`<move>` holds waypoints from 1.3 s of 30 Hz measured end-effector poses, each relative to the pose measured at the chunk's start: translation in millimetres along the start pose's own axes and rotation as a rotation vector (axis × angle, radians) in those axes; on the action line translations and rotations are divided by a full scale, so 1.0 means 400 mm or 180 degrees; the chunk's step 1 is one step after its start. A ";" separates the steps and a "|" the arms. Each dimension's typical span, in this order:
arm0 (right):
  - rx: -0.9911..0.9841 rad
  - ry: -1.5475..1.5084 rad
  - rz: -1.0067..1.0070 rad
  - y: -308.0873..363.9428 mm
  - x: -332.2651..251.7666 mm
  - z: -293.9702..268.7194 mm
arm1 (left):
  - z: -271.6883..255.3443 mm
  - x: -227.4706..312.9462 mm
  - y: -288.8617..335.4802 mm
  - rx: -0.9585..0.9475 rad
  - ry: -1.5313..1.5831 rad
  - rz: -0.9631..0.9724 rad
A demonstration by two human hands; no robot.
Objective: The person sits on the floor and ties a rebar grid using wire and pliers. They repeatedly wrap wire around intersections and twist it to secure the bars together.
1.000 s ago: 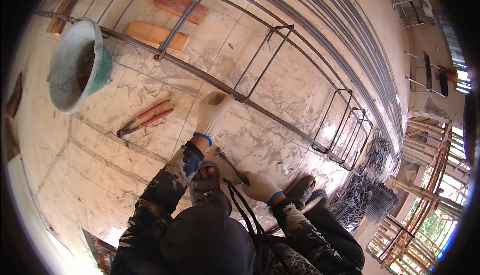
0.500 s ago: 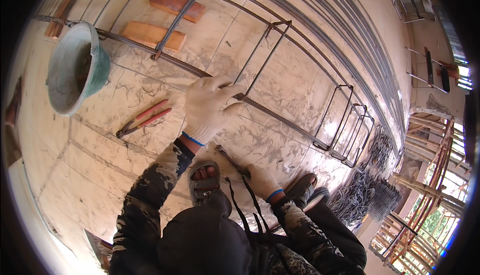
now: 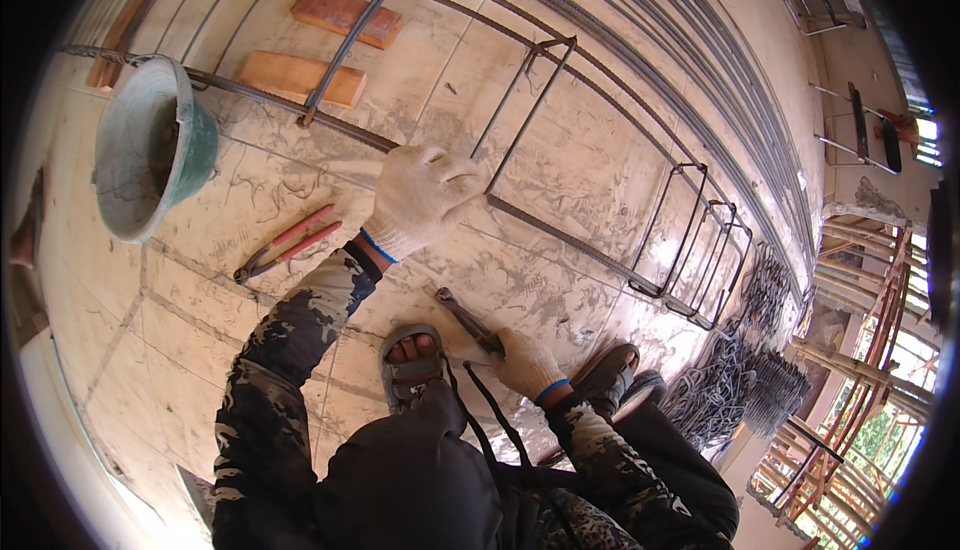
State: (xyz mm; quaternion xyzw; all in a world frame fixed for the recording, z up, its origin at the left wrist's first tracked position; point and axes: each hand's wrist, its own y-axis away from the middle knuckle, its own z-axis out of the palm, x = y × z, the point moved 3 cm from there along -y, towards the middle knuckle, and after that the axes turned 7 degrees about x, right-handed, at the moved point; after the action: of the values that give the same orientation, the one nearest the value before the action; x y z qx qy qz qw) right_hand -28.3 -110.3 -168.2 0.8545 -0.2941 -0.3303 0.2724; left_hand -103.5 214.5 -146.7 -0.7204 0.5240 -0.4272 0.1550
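My left hand (image 3: 425,195), in a pale knit glove, is closed over the lower long ribbed steel bar (image 3: 560,238), beside the corner of a rectangular stirrup (image 3: 535,110). What its curled fingers hold is hidden. Lower down, between my feet, my right hand (image 3: 530,365), also gloved, grips dark pincers (image 3: 465,320), whose head points away to the upper left. Red-handled pincers (image 3: 290,242) lie on the floor to the left of my left hand.
A green bucket (image 3: 155,150) lies tipped at the left. Wood blocks (image 3: 305,77) sit within the bar cage. Long steel rods (image 3: 690,60) run along the far side. A pile of bent steel stirrups (image 3: 715,390) lies at the right, near my sandalled foot (image 3: 610,375).
My left hand's fingers, spread around the stirrup corner before, have curled in, and the hand has drawn slightly off the corner. The pincers in my right hand have shifted slightly.
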 end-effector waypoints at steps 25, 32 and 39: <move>-0.0101 -0.0173 0.0046 0.002 -0.006 -0.008 | -0.009 -0.031 -0.141 -0.0425 0.0312 -0.2093; 0.0016 -0.0001 0.0093 -0.021 -0.009 -0.001 | 0.011 0.060 0.215 0.0021 0.1057 -0.3833; 0.0032 0.0052 0.0084 -0.028 -0.024 -0.022 | 0.059 0.065 0.207 0.0274 0.3275 -0.5559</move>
State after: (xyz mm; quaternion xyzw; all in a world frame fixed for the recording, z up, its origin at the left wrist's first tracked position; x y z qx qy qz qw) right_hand -24.1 -93.9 -166.2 0.8546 -0.3047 -0.3183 0.2748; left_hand -134.4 152.6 -204.3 -0.5739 -0.1985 -0.6680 -0.4302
